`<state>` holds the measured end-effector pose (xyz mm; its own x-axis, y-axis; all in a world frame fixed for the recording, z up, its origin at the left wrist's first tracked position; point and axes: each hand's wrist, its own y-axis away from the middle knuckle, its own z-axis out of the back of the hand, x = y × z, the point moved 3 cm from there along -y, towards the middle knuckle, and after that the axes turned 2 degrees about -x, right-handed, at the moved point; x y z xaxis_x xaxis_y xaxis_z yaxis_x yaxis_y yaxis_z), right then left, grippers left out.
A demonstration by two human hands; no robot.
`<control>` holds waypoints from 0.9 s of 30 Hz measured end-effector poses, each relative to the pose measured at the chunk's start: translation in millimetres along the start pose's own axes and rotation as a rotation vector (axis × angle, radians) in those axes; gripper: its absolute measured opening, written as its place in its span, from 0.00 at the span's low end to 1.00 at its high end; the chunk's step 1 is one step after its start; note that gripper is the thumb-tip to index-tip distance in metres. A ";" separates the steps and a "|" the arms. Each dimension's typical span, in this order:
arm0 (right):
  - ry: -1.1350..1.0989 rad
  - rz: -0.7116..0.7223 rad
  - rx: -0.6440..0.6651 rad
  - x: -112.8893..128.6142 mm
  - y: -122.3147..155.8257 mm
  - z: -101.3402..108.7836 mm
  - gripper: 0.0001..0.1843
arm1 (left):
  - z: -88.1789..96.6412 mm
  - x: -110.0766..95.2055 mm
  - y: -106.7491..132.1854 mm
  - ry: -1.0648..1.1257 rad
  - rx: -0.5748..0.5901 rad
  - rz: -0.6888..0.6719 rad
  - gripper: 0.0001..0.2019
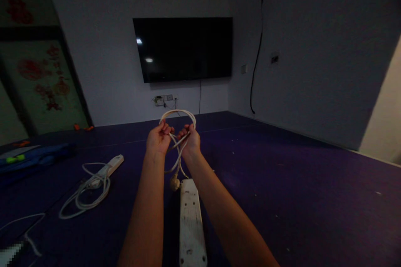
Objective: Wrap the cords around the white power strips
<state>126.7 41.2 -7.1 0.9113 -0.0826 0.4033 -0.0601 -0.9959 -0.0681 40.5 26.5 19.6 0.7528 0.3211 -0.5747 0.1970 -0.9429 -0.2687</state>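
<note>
A looped white power cord point(178, 111) is stretched between my two hands, its loop arching above them. My left hand point(159, 137) is closed on the loop's left side, and my right hand point(190, 138) grips its right side. Between the hands the strands cross and hang down. Below them dangles the cord's pale plug point(174, 182), beside the top end of a white power strip point(190, 221). The strip lies lengthwise between my forearms, with dark scuffs and screw holes on its upward face.
On the purple floor point(250, 183) at left lies another white power strip point(115, 166) with a coiled white cord point(84, 206). Farther left is a blue cloth heap point(46, 156). A television point(188, 50) hangs on the wall above sockets point(166, 98); a black cable point(257, 58) hangs at right.
</note>
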 end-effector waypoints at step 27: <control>0.399 0.389 -0.342 10.9 -31.1 43.9 0.19 | 31.0 -18.6 5.6 -1.116 0.104 -0.158 0.28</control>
<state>156.3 72.9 -40.7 0.5794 -0.3817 0.7202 -0.5416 -0.8405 -0.0098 8.1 17.9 4.8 -0.2677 0.3854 -0.8831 0.1474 -0.8894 -0.4328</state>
